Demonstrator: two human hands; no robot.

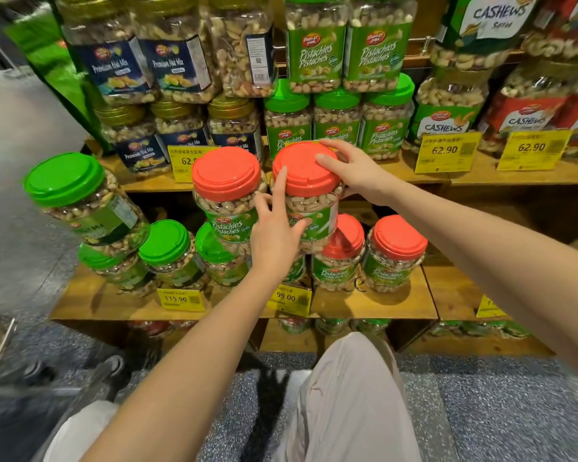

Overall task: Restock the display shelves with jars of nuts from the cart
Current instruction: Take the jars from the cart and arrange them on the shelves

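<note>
A pistachio jar (pixel 314 201) with a red lid sits in the upper row of a stack on the middle wooden shelf (pixel 374 301), resting on red-lidded jars (pixel 397 238) below it. My right hand (pixel 351 171) lies over its lid from the right, fingers wrapped to the far rim. My left hand (pixel 274 231) presses the jar's front left side, index finger straight up against the lid edge and thumb on the label. A second red-lidded pistachio jar (pixel 226 175) stands right beside it on the left.
Green-lidded jars (pixel 164 241) fill the shelf's left part, one (pixel 64 178) tilted on top. Higher shelves hold nut mix, pistachio and cashew jars. Yellow price tags (pixel 181 299) hang on the shelf edge. My knees (pixel 347 395) are close to the bottom shelf.
</note>
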